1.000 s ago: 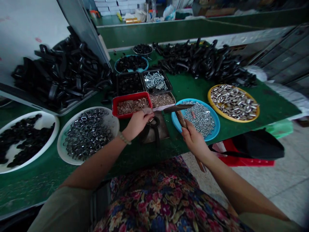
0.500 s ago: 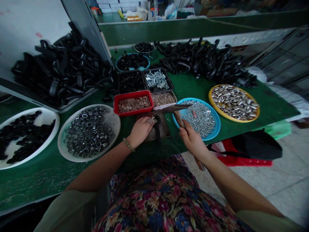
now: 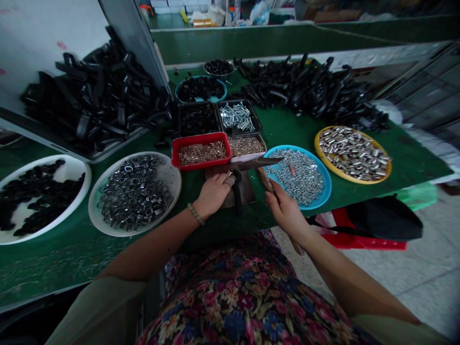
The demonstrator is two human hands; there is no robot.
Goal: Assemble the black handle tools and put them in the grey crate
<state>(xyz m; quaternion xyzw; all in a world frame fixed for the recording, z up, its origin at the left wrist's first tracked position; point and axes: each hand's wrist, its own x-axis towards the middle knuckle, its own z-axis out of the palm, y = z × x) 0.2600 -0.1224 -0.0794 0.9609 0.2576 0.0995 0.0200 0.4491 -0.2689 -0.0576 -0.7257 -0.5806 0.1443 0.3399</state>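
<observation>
My right hand (image 3: 287, 211) is wrapped round the wooden handle of a hammer (image 3: 265, 181). The hammer's long, pointed metal head is held level above the back of a small metal plate (image 3: 247, 186), just right of my left fingers. On that plate lies a black curved part (image 3: 237, 195) with a hooked upper end. My left hand (image 3: 214, 194) is closed at this hooked end, its fingertips pressed together there. Something small and shiny shows by the fingertips, too small to name.
A red tray (image 3: 201, 165) of small pins and a tray of tiny metal pieces (image 3: 247, 155) stand behind the plate. A blue dish (image 3: 326, 194) of small metal pieces is at right, a white dish (image 3: 94, 211) of metal rings at left. Black parts (image 3: 305, 91) are heaped behind.
The hammer head has shifted slightly left over the plate, nearer my left fingers. My left hand stays at the black curved part. The whole view has moved a little.
</observation>
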